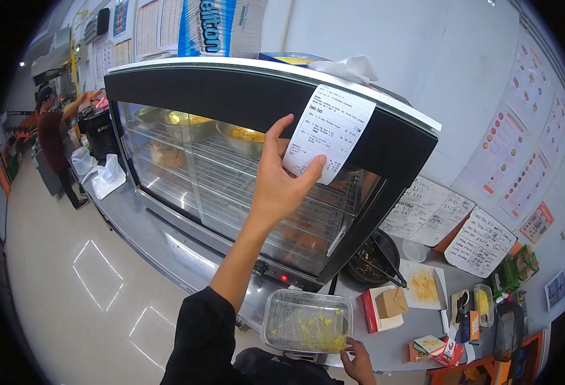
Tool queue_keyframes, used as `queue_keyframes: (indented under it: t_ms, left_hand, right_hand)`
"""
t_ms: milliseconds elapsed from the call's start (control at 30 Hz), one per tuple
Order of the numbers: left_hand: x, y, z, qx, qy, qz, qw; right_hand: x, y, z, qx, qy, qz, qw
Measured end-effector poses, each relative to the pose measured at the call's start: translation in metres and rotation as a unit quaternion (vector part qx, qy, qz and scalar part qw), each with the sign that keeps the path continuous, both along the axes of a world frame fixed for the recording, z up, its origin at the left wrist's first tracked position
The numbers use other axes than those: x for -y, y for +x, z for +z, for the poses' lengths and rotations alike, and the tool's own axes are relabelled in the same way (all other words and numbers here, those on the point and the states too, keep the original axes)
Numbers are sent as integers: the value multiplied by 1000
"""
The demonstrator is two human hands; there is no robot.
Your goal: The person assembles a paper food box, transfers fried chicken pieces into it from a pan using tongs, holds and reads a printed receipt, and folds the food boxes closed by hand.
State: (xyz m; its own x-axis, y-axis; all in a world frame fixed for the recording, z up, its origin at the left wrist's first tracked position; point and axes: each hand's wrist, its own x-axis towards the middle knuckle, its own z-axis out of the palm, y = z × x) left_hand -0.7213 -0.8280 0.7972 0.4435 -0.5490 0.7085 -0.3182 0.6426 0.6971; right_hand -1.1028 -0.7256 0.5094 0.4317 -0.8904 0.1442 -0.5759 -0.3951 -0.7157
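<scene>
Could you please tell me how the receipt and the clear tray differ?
The receipt is an opaque white printed sheet, while the clear tray is a see-through container with yellow bits inside. The receipt is held up, tilted, in the left hand; the clear tray lies low, with the right hand at its corner. Both are roughly rectangular.

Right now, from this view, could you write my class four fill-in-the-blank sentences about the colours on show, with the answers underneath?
1. The left hand holds up a receipt whose paper is ____.
2. By the right hand, the food bits in the clear tray are ____.
3. The small indicator light on the display cabinet glows ____.
4. The left sleeve is ____.

Missing words: white; yellow; red; black.
</scene>
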Motion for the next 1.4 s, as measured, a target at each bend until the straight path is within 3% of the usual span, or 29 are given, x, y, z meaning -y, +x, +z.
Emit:
queue_keyframes:
  t_ms: [567,967,1400]
  left_hand:
    - [-3,0,1,-12,2,-20,1000]
    - [-3,-1,0,-24,-5,-34,999]
    - [-1,-3,0,-29,-5,-35,999]
  right_hand:
    - [0,4,7,-2,27,0,1000]
    - [5,5,-1,22,-37,27,999]
    - [3,4,-1,4,-23,13,1000]
